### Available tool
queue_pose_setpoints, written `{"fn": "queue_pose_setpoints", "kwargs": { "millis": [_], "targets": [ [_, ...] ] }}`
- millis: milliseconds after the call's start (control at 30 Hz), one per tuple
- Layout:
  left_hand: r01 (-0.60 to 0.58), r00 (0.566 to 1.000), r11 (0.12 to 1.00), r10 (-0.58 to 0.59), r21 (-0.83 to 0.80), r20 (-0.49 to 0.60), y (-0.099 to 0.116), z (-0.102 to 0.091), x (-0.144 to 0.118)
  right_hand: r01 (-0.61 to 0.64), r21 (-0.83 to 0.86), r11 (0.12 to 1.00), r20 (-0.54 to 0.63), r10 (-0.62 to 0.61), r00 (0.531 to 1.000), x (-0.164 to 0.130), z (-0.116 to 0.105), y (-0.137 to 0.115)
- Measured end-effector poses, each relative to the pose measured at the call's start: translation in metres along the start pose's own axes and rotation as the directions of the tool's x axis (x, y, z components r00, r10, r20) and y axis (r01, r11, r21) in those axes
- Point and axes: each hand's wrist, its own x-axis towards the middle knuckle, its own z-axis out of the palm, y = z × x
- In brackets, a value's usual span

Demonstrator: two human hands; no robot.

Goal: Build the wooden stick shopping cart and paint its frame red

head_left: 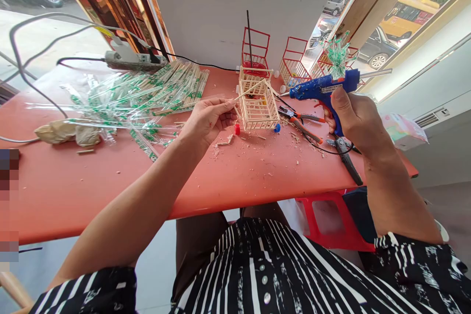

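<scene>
My left hand (213, 118) pinches one end of a thin wooden stick (247, 92) between thumb and fingertips. The stick's far end slants up over a small cart-like frame (260, 119) built of pale wooden sticks. A red cap (237, 129) and a blue cap (277, 128) sit at the frame's near corners. Wrapped around the handle of a blue glue gun (326, 86) is my right hand (355, 113). The gun's nozzle points left, just right of the frame and apart from the held stick. A glue rod sticks out of its back.
Pliers with orange handles (303, 125) and a dark hand tool (348, 159) lie below the glue gun. Wrapped sticks (176, 86) pile up at the left, near a power strip (134, 61). Red stick frames (294, 61) stand along the wall. Wood scraps dot the orange table (235, 176).
</scene>
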Motion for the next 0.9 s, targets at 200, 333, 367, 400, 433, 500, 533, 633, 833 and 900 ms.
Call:
{"fn": "queue_pose_setpoints", "kwargs": {
  "millis": [200, 333, 367, 400, 433, 500, 533, 633, 833, 900],
  "targets": [
    [0.074, 0.997, 0.994, -0.074, -0.076, 0.003, 0.002, 0.003, -0.002, 0.014, -0.014, 1.000, -0.009, -0.014, 1.000, -0.001, 0.001, 0.003],
    [0.110, 0.994, 0.983, -0.110, -0.144, 0.011, 0.003, 0.005, -0.001, 0.022, -0.019, 1.000, -0.009, -0.023, 1.000, -0.003, 0.004, 0.008],
    [0.124, 0.992, 0.979, -0.122, -0.163, 0.019, 0.003, 0.005, -0.001, 0.025, -0.029, 0.999, 0.006, -0.025, 1.000, -0.003, 0.005, 0.009],
    [0.138, 0.990, 0.974, -0.135, -0.179, 0.033, 0.003, 0.005, -0.001, 0.027, -0.035, 0.999, 0.022, -0.026, 0.999, -0.003, 0.007, 0.011],
    [0.153, 0.988, 0.970, -0.145, -0.189, 0.055, 0.003, 0.005, -0.001, 0.026, -0.039, 0.999, 0.036, -0.024, 0.999, -0.003, 0.008, 0.014],
    [0.171, 0.982, 0.966, -0.151, -0.195, 0.112, 0.003, 0.005, -0.001, 0.027, -0.068, 0.997, 0.037, -0.024, 0.999, -0.004, 0.011, 0.019],
    [0.172, 0.979, 0.965, -0.146, -0.196, 0.139, 0.003, 0.005, -0.002, 0.034, -0.097, 0.995, 0.027, -0.031, 0.999, -0.005, 0.013, 0.022],
    [0.165, 0.977, 0.964, -0.131, -0.210, 0.165, 0.003, 0.005, -0.002, 0.089, -0.240, 0.967, -0.031, -0.100, 0.995, -0.008, 0.017, 0.035],
    [0.191, 0.981, 0.945, -0.174, -0.265, 0.087, 0.003, 0.008, -0.002, 0.306, -0.432, 0.848, -0.119, -0.390, 0.913, -0.015, 0.021, 0.066],
    [0.184, 0.983, 0.941, -0.172, -0.285, 0.069, 0.002, 0.009, -0.002, 0.375, -0.477, 0.795, -0.122, -0.482, 0.868, -0.016, 0.021, 0.073]
  ]
}}
